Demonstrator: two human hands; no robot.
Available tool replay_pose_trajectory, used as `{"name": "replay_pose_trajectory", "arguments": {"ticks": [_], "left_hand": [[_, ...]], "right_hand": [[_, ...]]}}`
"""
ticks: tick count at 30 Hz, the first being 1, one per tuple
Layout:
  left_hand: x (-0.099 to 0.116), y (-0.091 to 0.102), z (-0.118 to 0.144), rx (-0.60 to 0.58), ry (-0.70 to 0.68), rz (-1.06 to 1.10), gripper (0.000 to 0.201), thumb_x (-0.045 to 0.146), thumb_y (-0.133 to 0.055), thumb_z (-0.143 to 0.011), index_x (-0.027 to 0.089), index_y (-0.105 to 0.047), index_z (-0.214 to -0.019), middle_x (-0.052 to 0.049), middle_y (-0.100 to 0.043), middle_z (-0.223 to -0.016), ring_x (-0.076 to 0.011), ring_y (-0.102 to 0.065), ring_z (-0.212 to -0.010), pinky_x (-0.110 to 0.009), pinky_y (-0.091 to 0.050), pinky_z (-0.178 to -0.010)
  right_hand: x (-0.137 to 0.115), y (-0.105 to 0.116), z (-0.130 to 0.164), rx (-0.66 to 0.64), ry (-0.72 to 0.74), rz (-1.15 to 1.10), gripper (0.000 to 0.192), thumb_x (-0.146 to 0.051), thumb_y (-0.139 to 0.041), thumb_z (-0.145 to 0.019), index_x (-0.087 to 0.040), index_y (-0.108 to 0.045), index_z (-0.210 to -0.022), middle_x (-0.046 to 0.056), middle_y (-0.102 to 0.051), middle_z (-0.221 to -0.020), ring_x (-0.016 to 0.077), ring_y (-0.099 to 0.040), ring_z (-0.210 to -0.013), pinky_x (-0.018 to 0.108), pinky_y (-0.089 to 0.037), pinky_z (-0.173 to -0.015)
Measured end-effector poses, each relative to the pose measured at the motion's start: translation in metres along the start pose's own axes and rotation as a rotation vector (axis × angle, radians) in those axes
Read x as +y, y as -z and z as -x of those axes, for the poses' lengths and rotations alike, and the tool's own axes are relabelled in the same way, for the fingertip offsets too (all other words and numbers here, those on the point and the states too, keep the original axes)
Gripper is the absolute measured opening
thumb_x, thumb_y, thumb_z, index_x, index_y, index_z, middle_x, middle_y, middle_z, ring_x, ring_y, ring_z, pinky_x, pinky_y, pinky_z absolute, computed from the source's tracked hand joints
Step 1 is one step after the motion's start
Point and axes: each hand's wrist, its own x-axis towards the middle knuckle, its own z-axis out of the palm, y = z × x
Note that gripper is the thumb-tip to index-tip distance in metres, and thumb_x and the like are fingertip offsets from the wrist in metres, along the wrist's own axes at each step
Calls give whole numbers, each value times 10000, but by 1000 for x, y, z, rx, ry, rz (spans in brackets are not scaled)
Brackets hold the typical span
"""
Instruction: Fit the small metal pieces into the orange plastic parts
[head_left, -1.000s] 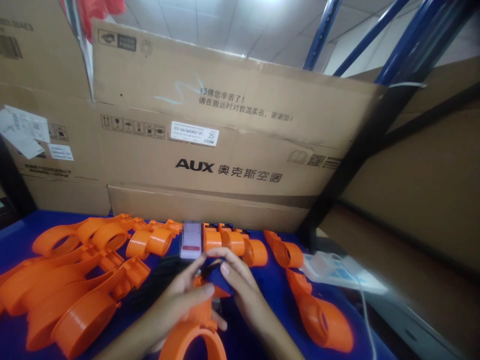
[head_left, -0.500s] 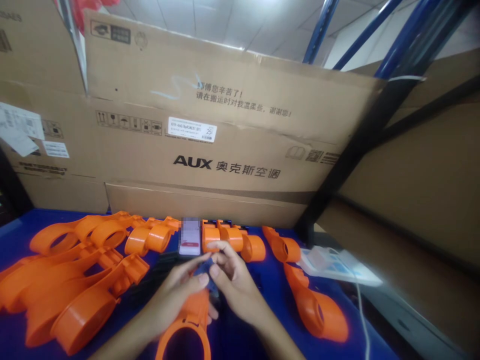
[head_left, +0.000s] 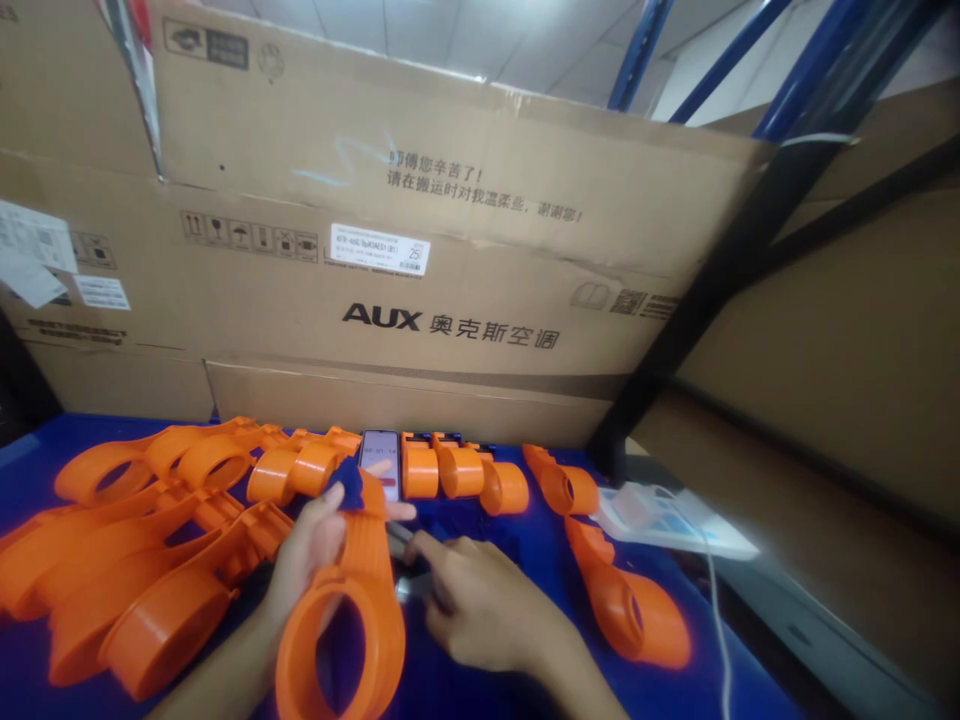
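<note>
My left hand (head_left: 309,548) grips an orange plastic ring part (head_left: 346,610) by its neck, tilted up off the blue table top (head_left: 465,690), with a small dark blue piece (head_left: 346,492) at its upper end. My right hand (head_left: 480,600) rests low on the table just right of that part, fingers curled around a small grey metal tool (head_left: 401,560) that is mostly hidden. A phone (head_left: 380,458) with a lit screen lies just beyond my left fingertips.
Several more orange ring parts lie in a heap at the left (head_left: 127,560), in a row at the back (head_left: 457,475) and at the right (head_left: 637,610). A large cardboard box (head_left: 420,290) walls the back. A white power strip (head_left: 667,515) with cable lies right.
My left hand has lifted the orange part up and to the left with the blue piece on its end. My right hand has let go of it and dropped to the table.
</note>
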Motion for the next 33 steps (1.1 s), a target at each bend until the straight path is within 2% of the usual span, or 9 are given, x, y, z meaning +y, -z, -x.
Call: {"name": "replay_pose_trajectory", "arguments": {"ticks": [5,8,10,16,19,23,27,31,33], "left_hand": [[-1,0,-2,4,-11,-5,746,560,-584,-846,113,-485,-1435,-154,-764,-1000,-292,-717,-767,-349,-531,-683],[-4,1,-2,3,11,-15,744,565,-584,-842,119,-490,-1430,-162,-763,-1000,-283,-717,-781,-359,-535,-710],[-7,0,-2,3,32,-23,746,571,-590,-834,127,-497,-1427,-165,-764,-1001,-286,-719,-800,-364,-538,-718],[-15,-8,1,-12,99,-26,754,515,-658,-813,174,-465,-1457,-171,-748,-1095,-326,-721,-903,-397,-557,-728],[-18,-9,1,-17,121,10,751,522,-660,-808,153,-490,-1439,-195,-730,-1151,-353,-707,-978,-419,-563,-756],[-21,-8,2,14,61,-14,689,486,-671,-817,139,-537,-1396,-194,-730,-1167,-325,-704,-1000,-383,-561,-763],[-20,-11,2,56,9,-77,691,463,-690,-816,143,-529,-1406,-184,-750,-1125,-313,-720,-939,-360,-552,-740],[-17,-11,-1,75,2,11,652,506,-605,-867,150,-535,-1408,-165,-764,-1081,-312,-730,-915,-395,-546,-803],[-17,-7,-4,57,-1,52,641,517,-593,-868,130,-567,-1379,-162,-773,-1033,-314,-732,-901,-402,-545,-820]], "right_hand": [[6,7,-3,17,-112,-25,223,-50,-542,-619,-233,-623,-718,-33,-643,-589,151,-564,-549,227,-284,-505],[13,11,-6,79,-158,-80,191,-47,-525,-655,-218,-605,-683,-32,-623,-577,137,-546,-519,220,-291,-490],[18,11,-8,162,-190,-128,165,-73,-523,-696,-214,-608,-693,-35,-602,-559,136,-536,-502,220,-308,-483],[26,2,-16,523,-267,-213,100,-146,-532,-747,-208,-610,-754,-37,-588,-561,134,-510,-473,228,-362,-476],[26,-1,-17,608,-279,-176,91,-163,-542,-754,-208,-620,-771,-29,-590,-571,139,-515,-474,237,-377,-481],[23,-4,-18,620,-301,-188,79,-167,-556,-770,-205,-625,-772,-18,-594,-588,152,-551,-513,239,-401,-497],[18,-3,-19,615,-277,-426,84,-238,-583,-851,-190,-652,-848,14,-654,-689,163,-604,-589,245,-458,-538],[12,-3,-20,577,-262,-730,301,-408,-612,-913,-174,-683,-1088,16,-662,-710,158,-605,-584,245,-481,-515],[9,-6,-21,536,-259,-833,408,-448,-607,-924,-189,-652,-1236,17,-690,-736,169,-636,-618,264,-523,-558]]}}
